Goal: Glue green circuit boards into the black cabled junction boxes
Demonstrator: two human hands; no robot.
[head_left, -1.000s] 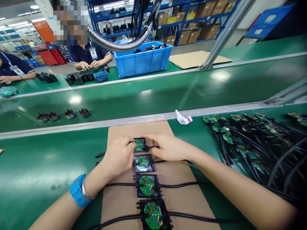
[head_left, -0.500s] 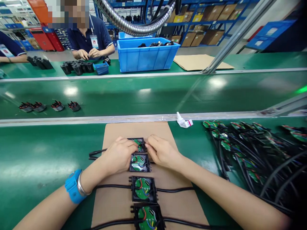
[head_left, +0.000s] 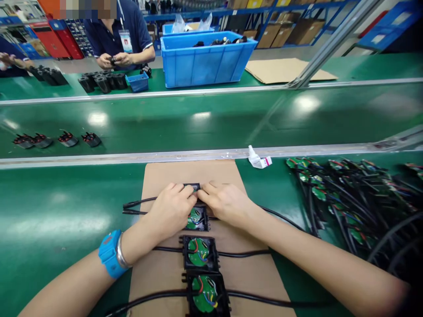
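A column of black plastic cases with round green circuit boards and coloured wires lies on a brown cardboard sheet (head_left: 158, 174). At the far end, my left hand (head_left: 173, 209) has its fingers closed on the left side of the farthest case (head_left: 195, 186). My right hand (head_left: 228, 204) pinches that case's right edge; the fingertips and most of its board are hidden. Just nearer is a second case (head_left: 197, 218), partly covered by my left hand. A third case (head_left: 200, 253) and the nearest case (head_left: 207, 293) lie below it, black cables running out both sides.
Circuit boards with black cables (head_left: 343, 193) are heaped at the right. A crumpled white tube (head_left: 259, 159) lies by the metal rail. Several motor parts (head_left: 68, 139) stand on the green belt beyond. Across it are a blue bin (head_left: 205, 61) and a co-worker (head_left: 122, 39).
Both hands stay at the farthest case; my left hand has shifted slightly right and covers more of its board. The camera view has tilted down a little.
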